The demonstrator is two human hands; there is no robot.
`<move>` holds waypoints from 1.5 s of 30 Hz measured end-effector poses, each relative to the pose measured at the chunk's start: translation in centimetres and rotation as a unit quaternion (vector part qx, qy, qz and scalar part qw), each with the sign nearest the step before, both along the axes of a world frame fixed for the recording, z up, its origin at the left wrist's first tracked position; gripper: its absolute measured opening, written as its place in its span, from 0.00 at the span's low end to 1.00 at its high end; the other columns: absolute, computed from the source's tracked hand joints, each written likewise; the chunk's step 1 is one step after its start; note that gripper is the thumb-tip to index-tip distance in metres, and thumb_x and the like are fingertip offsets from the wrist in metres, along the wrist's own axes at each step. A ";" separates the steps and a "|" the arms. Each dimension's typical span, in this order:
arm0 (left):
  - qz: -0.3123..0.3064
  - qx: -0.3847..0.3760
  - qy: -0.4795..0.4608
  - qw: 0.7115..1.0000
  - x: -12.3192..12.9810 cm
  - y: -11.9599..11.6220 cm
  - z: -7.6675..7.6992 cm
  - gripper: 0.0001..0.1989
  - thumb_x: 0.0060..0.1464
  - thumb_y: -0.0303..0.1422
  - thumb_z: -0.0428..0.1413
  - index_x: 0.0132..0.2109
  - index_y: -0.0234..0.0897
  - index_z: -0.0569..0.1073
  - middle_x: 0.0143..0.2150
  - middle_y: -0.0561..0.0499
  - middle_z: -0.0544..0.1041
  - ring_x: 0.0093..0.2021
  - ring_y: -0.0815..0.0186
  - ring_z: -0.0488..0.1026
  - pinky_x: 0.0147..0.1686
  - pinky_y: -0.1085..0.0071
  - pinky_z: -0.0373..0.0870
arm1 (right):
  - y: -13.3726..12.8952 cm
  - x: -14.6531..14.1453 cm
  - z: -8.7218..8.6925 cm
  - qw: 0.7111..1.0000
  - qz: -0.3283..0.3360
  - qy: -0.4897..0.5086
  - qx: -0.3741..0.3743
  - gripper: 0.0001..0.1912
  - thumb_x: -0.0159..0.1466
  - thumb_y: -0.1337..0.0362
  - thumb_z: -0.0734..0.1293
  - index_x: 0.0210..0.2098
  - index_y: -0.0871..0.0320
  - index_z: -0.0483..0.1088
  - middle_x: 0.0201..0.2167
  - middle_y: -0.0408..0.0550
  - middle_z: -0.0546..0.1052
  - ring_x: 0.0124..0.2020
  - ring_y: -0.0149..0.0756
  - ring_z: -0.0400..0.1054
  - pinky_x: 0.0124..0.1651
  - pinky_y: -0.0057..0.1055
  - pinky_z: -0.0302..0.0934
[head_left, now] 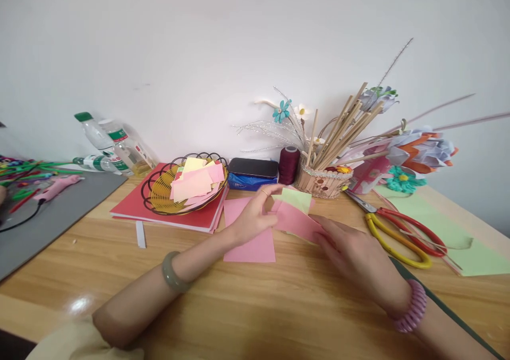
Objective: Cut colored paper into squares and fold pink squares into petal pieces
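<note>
Between my two hands a pink paper strip (297, 222) is held slightly bent above the table. My left hand (257, 216) pinches its left end, thumb and fingers closed. At the right end, my right hand (350, 248) grips it between thumb and fingers. Behind the strip lies a pale green piece of paper (297, 199). Under and beside my left hand a larger pink sheet (251, 248) rests flat on the wood, partly covered by the hand.
A wicker basket (159, 192) of paper pieces sits on red paper (131, 208). Large scissors (398, 240) lie at right near green paper (478, 251). Behind stand a phone (253, 167) on a blue packet (252, 182), a thread spool (289, 166) and a stick-filled holder (324, 183). Bottles (123, 147) lean at left.
</note>
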State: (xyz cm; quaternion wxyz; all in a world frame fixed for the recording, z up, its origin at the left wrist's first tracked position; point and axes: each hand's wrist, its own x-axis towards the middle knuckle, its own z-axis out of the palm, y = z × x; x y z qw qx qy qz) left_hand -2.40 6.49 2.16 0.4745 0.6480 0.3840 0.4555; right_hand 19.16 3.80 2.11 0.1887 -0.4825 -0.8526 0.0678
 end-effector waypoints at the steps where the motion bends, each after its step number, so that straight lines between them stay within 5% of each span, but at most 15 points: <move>1: 0.019 0.051 0.011 0.998 -0.1 -0.2 0.8 0.31 0.40 0.23 0.54 0.55 0.39 0.64 0.56 0.46 0.63 0.57 0.56 0.58 0.57 0.62 0.52 | -0.1 0.0 0.2 1.000 0.002 -0.004 -0.001 0.18 0.63 0.62 0.53 0.48 0.56 0.66 0.37 0.51 0.77 0.34 0.42 0.71 0.33 0.38 0.63; 3: 0.022 0.222 0.102 0.969 0.1 -0.5 2.3 0.33 0.39 0.22 0.51 0.56 0.40 0.64 0.59 0.45 0.59 0.60 0.55 0.54 0.59 0.60 0.46 | -0.1 -0.1 0.4 1.000 0.008 -0.008 -0.002 0.17 0.62 0.63 0.53 0.47 0.56 0.67 0.37 0.51 0.76 0.34 0.41 0.71 0.34 0.38 0.63; 5: -0.050 0.337 0.210 0.917 0.5 -0.7 3.4 0.31 0.40 0.21 0.50 0.55 0.42 0.66 0.59 0.46 0.60 0.61 0.53 0.51 0.60 0.56 0.41 | -0.1 -0.3 0.5 1.000 0.014 -0.008 -0.003 0.16 0.61 0.64 0.54 0.44 0.56 0.68 0.35 0.51 0.76 0.34 0.41 0.70 0.33 0.38 0.62; 7: -0.088 0.367 0.298 0.877 1.0 -0.6 3.9 0.27 0.43 0.21 0.49 0.51 0.43 0.70 0.59 0.46 0.62 0.63 0.51 0.46 0.60 0.51 0.35 | -0.1 -0.4 0.4 1.000 0.020 -0.004 -0.001 0.15 0.60 0.65 0.54 0.42 0.56 0.69 0.35 0.51 0.75 0.34 0.41 0.69 0.33 0.38 0.62; 9: -0.077 0.349 0.350 0.866 1.1 -0.2 3.8 0.22 0.45 0.21 0.48 0.46 0.43 0.73 0.55 0.47 0.67 0.63 0.50 0.47 0.59 0.47 0.31 | -0.1 -0.4 0.3 1.000 0.021 0.007 0.003 0.15 0.60 0.66 0.55 0.42 0.55 0.69 0.37 0.50 0.75 0.37 0.41 0.69 0.36 0.39 0.63; 12: -0.043 0.256 0.329 0.908 0.6 0.3 3.1 0.16 0.44 0.20 0.49 0.38 0.41 0.74 0.45 0.48 0.72 0.58 0.54 0.56 0.59 0.49 0.33 | 0.0 -0.2 -0.1 0.999 0.012 0.034 0.004 0.15 0.59 0.67 0.56 0.41 0.55 0.69 0.38 0.50 0.75 0.39 0.41 0.68 0.41 0.41 0.63; 15: -0.022 0.149 0.225 0.963 -0.2 0.4 2.2 0.14 0.42 0.20 0.50 0.36 0.40 0.72 0.42 0.49 0.71 0.50 0.58 0.64 0.57 0.57 0.49 | 0.2 0.2 -0.7 0.998 -0.007 0.068 0.001 0.13 0.58 0.67 0.56 0.40 0.55 0.68 0.43 0.51 0.73 0.43 0.41 0.68 0.44 0.41 0.62; 20: 0.047 0.064 0.120 0.990 -0.4 0.6 0.1 0.09 0.48 0.23 0.46 0.36 0.38 0.66 0.37 0.51 0.67 0.39 0.64 0.66 0.41 0.70 0.63 | 0.6 0.4 -1.7 0.991 -0.036 0.126 -0.015 0.17 0.58 0.68 0.56 0.46 0.55 0.62 0.47 0.51 0.70 0.47 0.40 0.66 0.48 0.39 0.61; 25: 0.066 -0.012 0.005 0.998 0.3 0.6 -1.1 0.06 0.47 0.27 0.48 0.36 0.37 0.64 0.31 0.53 0.65 0.30 0.68 0.64 0.31 0.74 0.62 | 0.3 0.1 -2.0 0.984 -0.045 0.171 -0.019 0.24 0.59 0.67 0.56 0.56 0.55 0.53 0.50 0.53 0.67 0.52 0.41 0.62 0.50 0.41 0.59; 32: 0.059 -0.029 -0.109 0.992 0.7 -0.2 -1.4 0.10 0.41 0.28 0.50 0.36 0.37 0.64 0.36 0.51 0.65 0.40 0.65 0.64 0.39 0.73 0.61 | -0.2 -0.4 -1.7 0.973 -0.032 0.230 -0.007 0.23 0.61 0.68 0.55 0.56 0.50 0.54 0.41 0.48 0.68 0.42 0.37 0.66 0.42 0.38 0.62; 39: 0.017 -0.098 -0.071 0.993 0.1 0.7 -3.1 0.26 0.29 0.24 0.45 0.43 0.37 0.62 0.36 0.52 0.65 0.33 0.68 0.65 0.28 0.76 0.61 | 0.0 -0.3 -2.8 0.967 -0.054 0.248 -0.037 0.28 0.59 0.65 0.60 0.58 0.51 0.51 0.49 0.50 0.66 0.50 0.39 0.63 0.50 0.40 0.60; 45: -0.055 -0.055 -0.004 0.997 0.2 0.0 -3.9 0.31 0.32 0.23 0.46 0.51 0.34 0.61 0.41 0.48 0.69 0.42 0.61 0.68 0.42 0.65 0.65 | -0.2 -0.8 -3.6 0.971 -0.032 0.237 -0.015 0.30 0.60 0.66 0.59 0.60 0.53 0.47 0.53 0.52 0.66 0.55 0.39 0.60 0.53 0.41 0.58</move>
